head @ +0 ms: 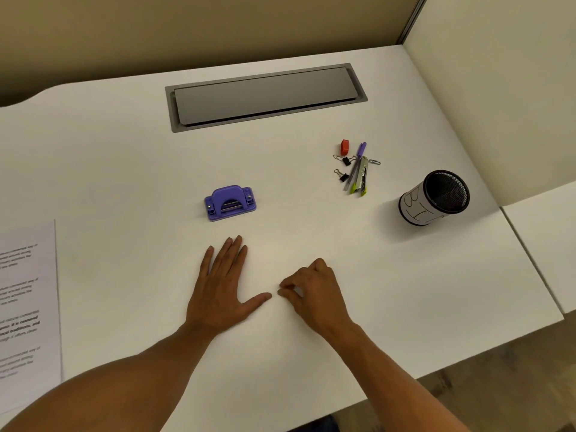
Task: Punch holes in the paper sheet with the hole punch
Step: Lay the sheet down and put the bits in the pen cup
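Left hand (pixel 223 288) flat, fingers straight, idle | right hand (pixel 314 291) loosely curled, holding nothing | hole punch (pixel 230 202) just beyond left fingertips, untouched | paper sheet (pixel 28 307) well left of left hand, awaiting pickup | step: not begun.

White desk (pixel 124 169): purple hole punch (pixel 230 202) centre; printed paper sheet (pixel 28 307) at left edge; left hand (pixel 223 285) flat, fingers spread; right hand (pixel 313 291) loosely curled, holding nothing; mesh pen cup (pixel 434 197), stapler (pixel 361 177), binder clips (pixel 343 168), red eraser (pixel 344 147) right.
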Demonstrator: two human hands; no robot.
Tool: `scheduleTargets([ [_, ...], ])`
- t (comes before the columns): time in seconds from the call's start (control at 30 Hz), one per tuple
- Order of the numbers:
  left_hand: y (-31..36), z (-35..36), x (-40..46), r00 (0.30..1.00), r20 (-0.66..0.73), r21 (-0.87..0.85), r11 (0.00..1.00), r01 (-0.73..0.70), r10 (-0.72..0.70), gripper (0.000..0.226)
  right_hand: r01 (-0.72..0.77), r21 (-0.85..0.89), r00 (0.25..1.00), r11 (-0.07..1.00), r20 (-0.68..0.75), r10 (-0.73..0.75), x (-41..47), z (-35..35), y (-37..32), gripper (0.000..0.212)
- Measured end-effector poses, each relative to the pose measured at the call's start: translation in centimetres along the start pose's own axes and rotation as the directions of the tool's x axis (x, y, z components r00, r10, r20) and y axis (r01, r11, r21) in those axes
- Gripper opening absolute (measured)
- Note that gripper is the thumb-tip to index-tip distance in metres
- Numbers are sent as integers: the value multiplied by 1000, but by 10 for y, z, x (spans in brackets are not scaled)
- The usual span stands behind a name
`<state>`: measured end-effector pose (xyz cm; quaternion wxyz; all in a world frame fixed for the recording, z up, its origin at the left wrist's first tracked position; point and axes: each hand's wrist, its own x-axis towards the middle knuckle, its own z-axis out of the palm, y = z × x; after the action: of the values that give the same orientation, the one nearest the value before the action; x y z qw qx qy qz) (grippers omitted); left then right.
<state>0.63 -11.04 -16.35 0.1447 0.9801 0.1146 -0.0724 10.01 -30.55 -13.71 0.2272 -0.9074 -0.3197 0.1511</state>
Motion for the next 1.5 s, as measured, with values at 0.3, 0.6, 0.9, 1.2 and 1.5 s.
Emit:
scheduleTargets([
  [0.3,-1,0,0,1000,7,1,1000,4,-4,107,-110,-70,993,991,-42,107,-2,3,-12,16],
  [0.6,1,1,0,1000,-22,-11,1000,-3,3,105,-135,-123,987,983,-106,123,-7,9,-19,8],
  [0.9,0,1,1,1000,-8,-25,1000,8,-8,107,-92,-348,995,933,-63,74,-6,11,-31,9],
  [1.2,0,-1,0,1000,-16,-20,1000,-3,3,105,-392,407,913,825,60,405,-4,-12,-12,15],
  [1.5,1,-5,-1,1000,-10,-22,1000,2,-2,104,-275,884,798,378,-9,602,8,-54,-1,21],
])
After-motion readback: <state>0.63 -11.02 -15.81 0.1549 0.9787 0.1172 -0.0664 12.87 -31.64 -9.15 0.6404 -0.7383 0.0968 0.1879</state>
